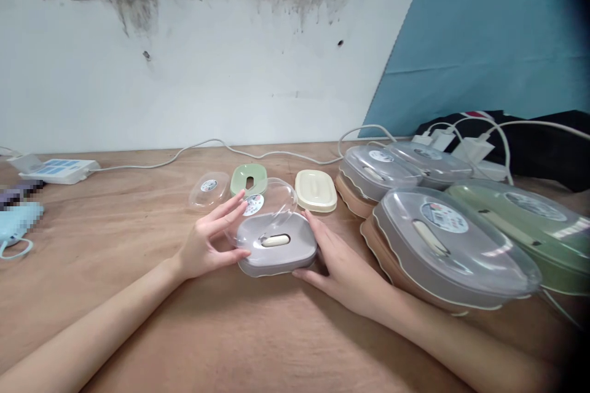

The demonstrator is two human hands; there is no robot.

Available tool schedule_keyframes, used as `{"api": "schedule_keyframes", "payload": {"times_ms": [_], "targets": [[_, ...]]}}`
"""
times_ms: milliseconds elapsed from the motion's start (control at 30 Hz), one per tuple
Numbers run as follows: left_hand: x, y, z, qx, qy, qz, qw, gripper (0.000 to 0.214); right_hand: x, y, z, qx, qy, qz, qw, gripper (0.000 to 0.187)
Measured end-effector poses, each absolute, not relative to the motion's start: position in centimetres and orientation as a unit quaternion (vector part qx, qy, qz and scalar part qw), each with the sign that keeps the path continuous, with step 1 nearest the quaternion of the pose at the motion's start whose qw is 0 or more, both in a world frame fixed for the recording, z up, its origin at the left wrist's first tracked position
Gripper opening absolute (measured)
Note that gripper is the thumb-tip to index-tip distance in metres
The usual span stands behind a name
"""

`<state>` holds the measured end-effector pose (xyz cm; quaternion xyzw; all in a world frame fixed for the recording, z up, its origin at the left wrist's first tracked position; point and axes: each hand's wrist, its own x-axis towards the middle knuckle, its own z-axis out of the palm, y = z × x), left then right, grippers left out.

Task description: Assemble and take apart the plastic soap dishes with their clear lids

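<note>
A grey soap box (276, 245) with a white oval insert lies on the wooden table (138, 233) in front of me. Its clear lid (271, 202) with a round sticker stands tilted up behind it. My left hand (209, 239) touches the box's left side, thumb under its front edge and fingers against the lid. My right hand (338, 261) rests against the box's right side, fingers curved round it. A loose clear lid (209, 190), a green tray (249, 178) and a cream tray (316, 189) lie just behind.
Stacks of clear-lidded boxes (442, 245) crowd the right, brown and green ones among them. White chargers and cables (465, 147) lie behind them. A power strip (55, 170) and a blurred blue object (18, 221) sit at the far left. A stained wall stands behind.
</note>
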<state>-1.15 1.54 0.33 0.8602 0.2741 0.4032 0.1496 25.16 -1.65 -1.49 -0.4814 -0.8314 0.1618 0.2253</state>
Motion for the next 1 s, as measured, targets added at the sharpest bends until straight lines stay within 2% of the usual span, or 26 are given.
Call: {"api": "schedule_keyframes", "payload": {"times_ms": [167, 300, 500, 800, 1000], "targets": [[-1.4, 1.8, 0.0, 0.875, 0.233, 0.366, 0.213, 0.068, 25.2, -1.6, -1.6, -0.468, -0.811, 0.208, 0.282, 0.111], [-1.2, 1.6, 0.0, 0.895, 0.220, 0.290, 0.257, 0.064, 25.1, -1.5, -1.4, -0.456, -0.805, 0.228, 0.304, 0.117], [-0.9, 1.3, 0.7, 0.900, 0.225, 0.270, 0.258, 0.059, 25.0, -1.5, -1.0, -0.468, -0.793, 0.254, 0.296, 0.115], [-0.2, 1.1, 1.0, 0.915, 0.227, 0.269, 0.197, 0.058, 25.2, -1.6, -0.9, -0.468, -0.794, 0.245, 0.299, 0.108], [-0.1, 0.9, 1.6, 0.911, 0.227, 0.255, 0.230, 0.054, 25.2, -1.6, -0.9, -0.460, -0.800, 0.240, 0.301, 0.104]]}}
